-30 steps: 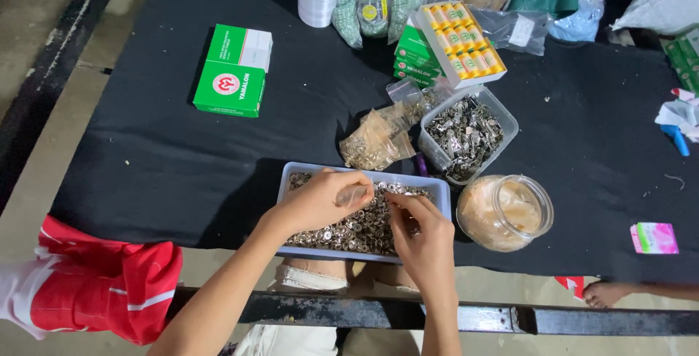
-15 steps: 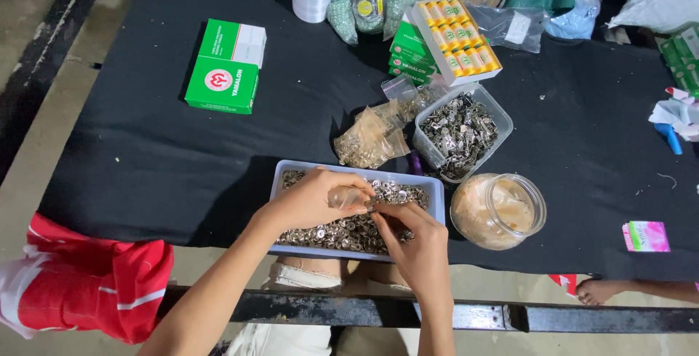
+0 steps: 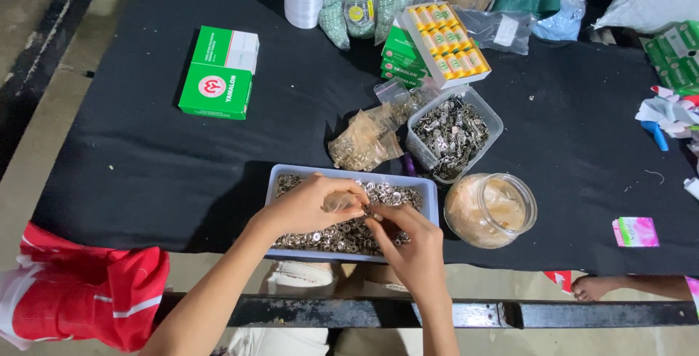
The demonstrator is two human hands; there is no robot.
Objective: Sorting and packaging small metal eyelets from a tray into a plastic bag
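Both hands meet over the tray of small metal snaps at the worktop's near edge. Left hand fingers pinch a small clear bag; right hand fingers close together at its mouth, whether on a snap I cannot tell. The bag looks light, limp and slippery, best gripped at the rim. At 1 o'clock sit a jar and a tub; their contents are hard to make out

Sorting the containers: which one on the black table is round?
The clear glass jar, right of the blue tray; the tray and the clear tub of metal clips are rectangular.
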